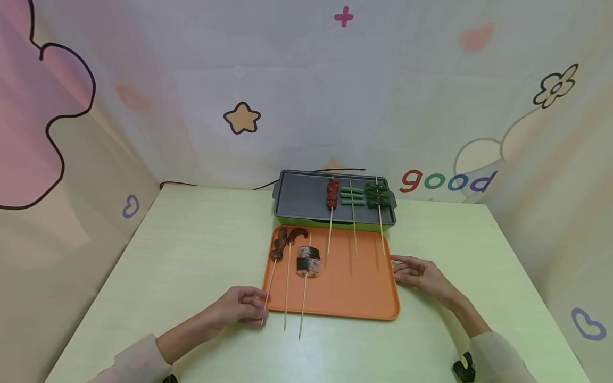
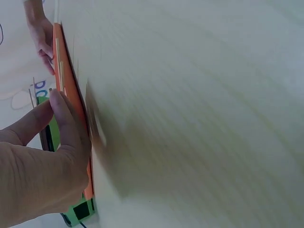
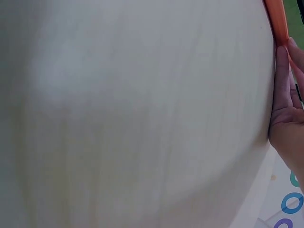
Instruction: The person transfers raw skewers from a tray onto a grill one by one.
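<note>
In the head view my left hand [image 1: 245, 305] is at the front left corner of the orange tray [image 1: 350, 290], pinching the stick of a mushroom-like skewer [image 1: 278, 246] between thumb and fingertips. Close beside it lie a skewer with a curled dark-red piece [image 1: 298, 234] and a skewer with a thick black-and-white piece [image 1: 308, 262], sticks jutting past the front rim. My right hand [image 1: 426, 276] grips the tray's right edge with its fingertips. In the right wrist view the thumb and finger meet at the orange rim [image 3: 278, 21].
Behind the tray stands a dark grill plate [image 1: 301, 197] on a green base. It carries a red meat skewer [image 1: 332, 194], a green-stalk skewer [image 1: 353, 196] and a leafy green skewer [image 1: 377, 196], their sticks reaching over the tray. A black cord [image 1: 268, 184] runs along the back.
</note>
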The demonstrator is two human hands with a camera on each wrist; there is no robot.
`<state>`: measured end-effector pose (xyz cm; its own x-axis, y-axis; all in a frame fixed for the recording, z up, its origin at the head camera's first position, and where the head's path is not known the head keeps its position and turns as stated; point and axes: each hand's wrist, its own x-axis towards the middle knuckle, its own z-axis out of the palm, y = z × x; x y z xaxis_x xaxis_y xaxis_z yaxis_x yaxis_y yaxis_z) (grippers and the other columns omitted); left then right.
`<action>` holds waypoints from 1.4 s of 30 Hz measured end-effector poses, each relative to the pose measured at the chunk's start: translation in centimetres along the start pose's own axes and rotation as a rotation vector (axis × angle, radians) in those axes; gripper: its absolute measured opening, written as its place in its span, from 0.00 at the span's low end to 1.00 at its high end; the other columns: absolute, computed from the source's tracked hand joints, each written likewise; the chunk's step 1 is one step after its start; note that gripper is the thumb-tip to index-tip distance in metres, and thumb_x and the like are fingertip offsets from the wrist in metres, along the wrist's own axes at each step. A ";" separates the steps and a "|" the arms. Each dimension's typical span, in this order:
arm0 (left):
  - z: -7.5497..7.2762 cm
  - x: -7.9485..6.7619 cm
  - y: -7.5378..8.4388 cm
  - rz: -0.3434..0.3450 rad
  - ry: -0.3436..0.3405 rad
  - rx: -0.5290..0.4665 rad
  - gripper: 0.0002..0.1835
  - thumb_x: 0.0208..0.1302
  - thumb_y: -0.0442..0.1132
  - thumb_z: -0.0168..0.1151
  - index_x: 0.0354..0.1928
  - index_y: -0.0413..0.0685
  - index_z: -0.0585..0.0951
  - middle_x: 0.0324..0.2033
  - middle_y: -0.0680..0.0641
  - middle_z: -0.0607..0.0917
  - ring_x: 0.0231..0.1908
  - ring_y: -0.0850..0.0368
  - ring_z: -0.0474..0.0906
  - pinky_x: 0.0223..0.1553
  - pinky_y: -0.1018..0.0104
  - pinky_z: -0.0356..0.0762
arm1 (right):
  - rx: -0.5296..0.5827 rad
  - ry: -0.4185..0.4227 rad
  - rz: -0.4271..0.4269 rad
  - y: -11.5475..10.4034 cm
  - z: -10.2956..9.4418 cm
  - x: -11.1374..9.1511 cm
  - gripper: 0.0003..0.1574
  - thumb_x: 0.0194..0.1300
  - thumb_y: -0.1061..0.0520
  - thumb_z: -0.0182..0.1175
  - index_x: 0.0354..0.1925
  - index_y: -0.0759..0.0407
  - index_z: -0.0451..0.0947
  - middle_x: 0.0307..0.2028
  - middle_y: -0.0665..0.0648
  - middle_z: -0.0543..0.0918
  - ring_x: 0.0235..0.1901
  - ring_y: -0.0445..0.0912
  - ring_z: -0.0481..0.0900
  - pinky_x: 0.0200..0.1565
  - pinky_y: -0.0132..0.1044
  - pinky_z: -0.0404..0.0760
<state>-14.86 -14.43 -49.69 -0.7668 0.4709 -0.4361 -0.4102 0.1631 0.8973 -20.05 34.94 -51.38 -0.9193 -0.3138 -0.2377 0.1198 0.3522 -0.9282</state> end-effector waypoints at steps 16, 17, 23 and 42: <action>0.7 -1.5 -0.1 0.013 0.096 -0.097 0.29 0.67 0.26 0.63 0.68 0.24 0.69 0.37 0.52 0.88 0.41 0.60 0.87 0.46 0.65 0.87 | -0.002 0.003 -0.030 0.2 -0.1 -0.2 0.38 0.71 0.61 0.63 0.73 0.71 0.63 0.55 0.68 0.84 0.45 0.33 0.86 0.49 0.26 0.84; 0.7 -1.5 -0.1 0.018 0.099 -0.105 0.30 0.67 0.26 0.63 0.69 0.24 0.69 0.37 0.52 0.88 0.41 0.60 0.87 0.46 0.65 0.87 | -0.005 0.005 -0.029 0.2 -0.1 -0.2 0.38 0.71 0.61 0.63 0.73 0.71 0.63 0.55 0.68 0.84 0.45 0.33 0.86 0.48 0.26 0.84; 0.3 -1.6 -0.4 0.040 0.125 -0.161 0.32 0.66 0.28 0.66 0.70 0.25 0.68 0.38 0.53 0.86 0.43 0.61 0.88 0.47 0.68 0.86 | -0.009 0.007 -0.014 0.2 0.0 -0.2 0.39 0.71 0.60 0.64 0.74 0.70 0.63 0.55 0.69 0.83 0.45 0.33 0.85 0.48 0.27 0.84; -1.3 2.1 2.7 0.086 0.230 -0.211 0.31 0.70 0.32 0.63 0.74 0.44 0.70 0.46 0.52 0.85 0.47 0.62 0.85 0.53 0.68 0.84 | 0.005 0.015 -0.014 0.3 0.1 -0.1 0.38 0.71 0.61 0.64 0.73 0.71 0.64 0.51 0.60 0.86 0.44 0.33 0.86 0.47 0.27 0.84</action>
<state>-18.21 -14.18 -48.25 -0.8847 0.2629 -0.3849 -0.4138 -0.0631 0.9082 -19.92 34.94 -51.65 -0.9262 -0.3058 -0.2206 0.1089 0.3433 -0.9329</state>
